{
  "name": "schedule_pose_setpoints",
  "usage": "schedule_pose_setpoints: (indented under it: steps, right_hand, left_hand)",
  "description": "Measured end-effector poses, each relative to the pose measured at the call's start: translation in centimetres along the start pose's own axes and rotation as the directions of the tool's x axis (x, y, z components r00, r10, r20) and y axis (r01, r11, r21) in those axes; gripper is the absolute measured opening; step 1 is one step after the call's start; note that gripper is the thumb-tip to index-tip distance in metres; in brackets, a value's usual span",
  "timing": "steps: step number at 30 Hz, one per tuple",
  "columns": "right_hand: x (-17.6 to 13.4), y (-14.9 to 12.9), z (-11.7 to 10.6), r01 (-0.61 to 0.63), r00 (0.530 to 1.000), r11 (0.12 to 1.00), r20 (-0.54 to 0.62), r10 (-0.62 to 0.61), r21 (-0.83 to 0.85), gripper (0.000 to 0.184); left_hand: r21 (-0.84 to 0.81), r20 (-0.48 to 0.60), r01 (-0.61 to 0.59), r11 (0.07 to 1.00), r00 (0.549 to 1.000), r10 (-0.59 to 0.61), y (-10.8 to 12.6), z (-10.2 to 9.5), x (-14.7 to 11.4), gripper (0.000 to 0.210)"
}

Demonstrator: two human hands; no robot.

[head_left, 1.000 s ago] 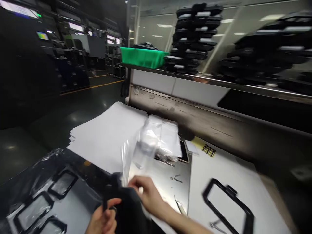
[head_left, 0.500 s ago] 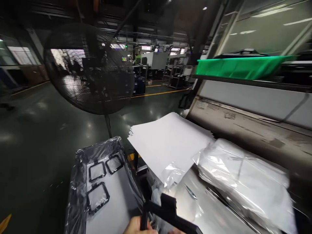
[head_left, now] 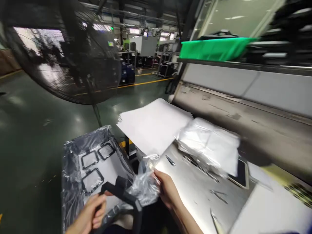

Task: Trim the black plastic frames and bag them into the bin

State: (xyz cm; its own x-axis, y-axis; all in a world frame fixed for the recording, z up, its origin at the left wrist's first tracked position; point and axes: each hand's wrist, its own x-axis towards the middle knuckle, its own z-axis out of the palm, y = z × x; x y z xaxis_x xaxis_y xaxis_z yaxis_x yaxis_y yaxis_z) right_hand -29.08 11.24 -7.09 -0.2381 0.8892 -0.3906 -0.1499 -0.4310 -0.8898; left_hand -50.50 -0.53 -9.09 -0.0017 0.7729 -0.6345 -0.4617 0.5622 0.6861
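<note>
Head cam: left hand (head_left: 94, 209) gripped black frame (head_left: 128, 197) by one side, probably to leave rest free; right hand (head_left: 168, 188) pinched crumpled clear plastic (head_left: 145, 189).

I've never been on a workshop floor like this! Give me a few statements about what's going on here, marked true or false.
1. The left hand holds a black frame. True.
2. The right hand touches nothing. False: the right hand grips crumpled clear plastic.
3. Three smaller-looking frames are visible inside the plastic-lined bin. True.
4. The green basket sits on the floor. False: the green basket is on the shelf above the bench.
5. The stack of white sheets appears left of the plastic-wrapped bundle. True.
</note>
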Motion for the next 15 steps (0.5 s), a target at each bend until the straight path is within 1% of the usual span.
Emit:
schedule_pose_setpoints:
  steps: [1,2,3,4,6,7,9,10,12,14,15]
  right_hand:
    - [0.5,-0.3,-0.2,0.005,1.0,1.0,-0.006,-0.005,-0.021,0.037]
    - [0.9,-0.4,-0.3,0.006,1.0,0.999,-0.002,-0.006,-0.047,0.037]
    - [1.3,-0.5,-0.4,0.008,1.0,0.997,0.01,-0.007,-0.079,0.038]
    - [1.6,-0.4,-0.4,0.016,1.0,0.993,0.024,-0.013,-0.115,0.039]
    - [1.9,-0.3,0.0,0.051,0.997,0.979,0.064,-0.039,-0.195,0.04]
    - [2.0,-0.2,0.3,0.078,0.994,0.967,0.09,-0.057,-0.241,0.04]
    - [1.6,-0.2,1.0,0.143,0.983,0.93,0.161,-0.092,-0.338,0.038]
    - [1.3,-0.2,1.2,0.179,0.973,0.904,0.204,-0.105,-0.388,0.037]
    - [0.1,-0.2,1.1,0.262,0.948,0.834,0.294,-0.127,-0.486,0.037]
    - [-1.5,0.0,0.2,0.349,0.922,0.734,0.353,-0.158,-0.583,0.035]
    - [-2.4,0.3,-0.6,0.385,0.913,0.673,0.367,-0.179,-0.631,0.033]
  left_hand:
    - [0.039,0.063,0.037,0.999,0.997,-0.039,0.6,-0.4,-0.4,0.04]
    - [0.076,0.105,0.066,0.995,0.992,-0.073,1.3,-0.5,-0.7,0.035]
    - [0.139,0.129,0.069,0.988,0.988,-0.087,1.9,-0.3,-1.0,0.032]
    - [0.234,0.153,0.068,0.97,0.983,-0.106,2.3,0.1,-1.0,0.04]
    - [0.386,0.209,0.024,0.922,0.971,-0.113,2.7,1.6,-0.8,0.059]
    - [0.438,0.239,-0.006,0.899,0.965,-0.11,2.6,2.5,-0.4,0.066]
    - [0.481,0.28,-0.055,0.875,0.955,-0.094,2.1,4.1,0.8,0.073]
    - [0.489,0.283,-0.063,0.87,0.955,-0.091,1.7,4.7,1.4,0.071]
    - [0.494,0.268,-0.051,0.868,0.959,-0.097,0.8,5.1,2.5,0.054]
    - [0.497,0.249,-0.042,0.867,0.964,-0.096,0.0,4.7,3.0,0.034]
    - [0.496,0.244,-0.041,0.867,0.965,-0.094,-0.2,4.4,3.0,0.031]
